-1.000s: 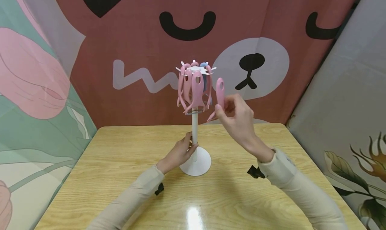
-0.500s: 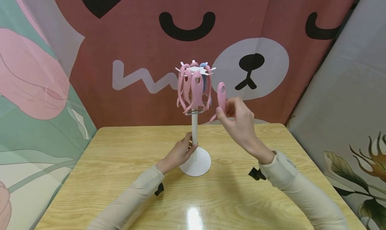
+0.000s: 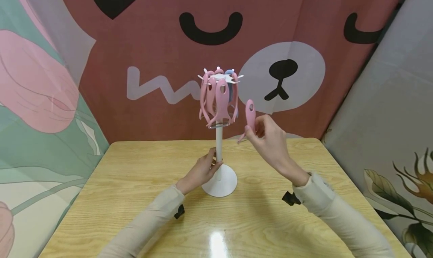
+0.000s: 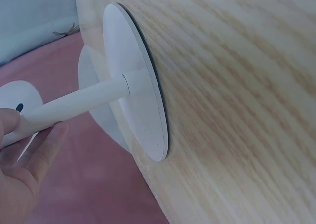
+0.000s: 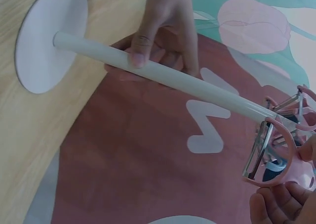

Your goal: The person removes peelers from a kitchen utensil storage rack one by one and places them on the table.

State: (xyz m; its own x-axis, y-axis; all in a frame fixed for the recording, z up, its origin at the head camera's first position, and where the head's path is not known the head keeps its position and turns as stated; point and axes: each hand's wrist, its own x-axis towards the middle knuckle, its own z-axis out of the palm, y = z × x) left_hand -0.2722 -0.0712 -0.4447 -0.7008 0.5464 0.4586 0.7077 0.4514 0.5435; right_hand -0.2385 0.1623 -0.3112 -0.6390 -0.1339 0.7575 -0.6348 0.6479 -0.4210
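Observation:
A white rack stands upright on the table, with its round base (image 3: pixel 220 186) flat on the wood. My left hand (image 3: pixel 201 170) holds the lower part of its pole (image 3: pixel 219 141); in the left wrist view the thumb and fingers (image 4: pixel 47 152) lie around it. To the right of the rack, my right hand (image 3: pixel 273 143) pinches a pink Y-shaped peeler (image 3: pixel 250 115) in the air, its handle hole up. The right wrist view shows a metal blade (image 5: pixel 260 150) across a pink peeler head. Several pink peelers (image 3: pixel 222 100) hang from the rack's white top hooks (image 3: pixel 220 77).
A blue item (image 3: pixel 230 90) also hangs at the rear right of the rack. The light wooden table (image 3: pixel 142 198) ends at a red bear-print cloth (image 3: pixel 152 115) behind. Printed cloths also line the left and right sides.
My right hand has lowered the pink peeler and shifted it slightly right, away from the rack. My left hand stays on the pole, and the rack has not moved.

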